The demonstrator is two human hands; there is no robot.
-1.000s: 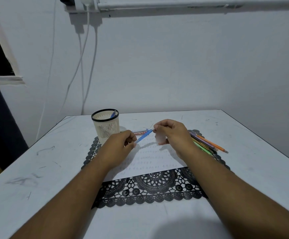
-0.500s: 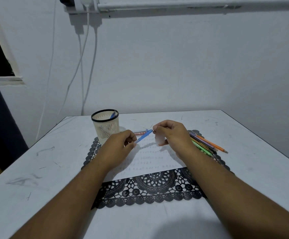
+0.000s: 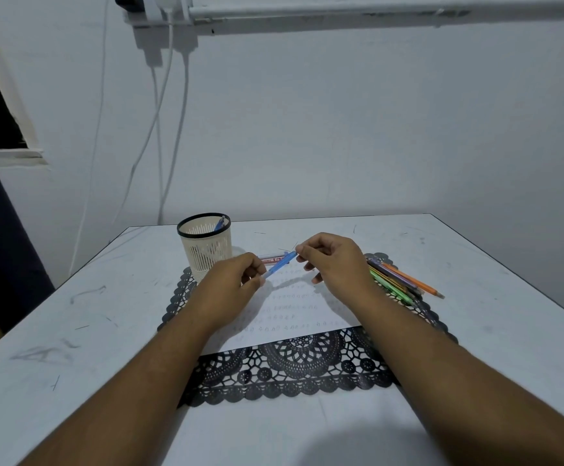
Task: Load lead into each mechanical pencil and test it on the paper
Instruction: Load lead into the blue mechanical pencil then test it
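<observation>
Barely any change — right hand (image 3: 336, 264) has edged a touch lower at the top end of the blue pencil (image 3: 280, 265). Left hand (image 3: 232, 285) shifted very slightly too; nothing else moved that can be told.

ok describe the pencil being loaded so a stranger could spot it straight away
Start at the black lace mat on the white table. Above the paper, the blue pencil spans left hand and right hand. Alone off the table; the other pencils lie bunched at right.
</observation>
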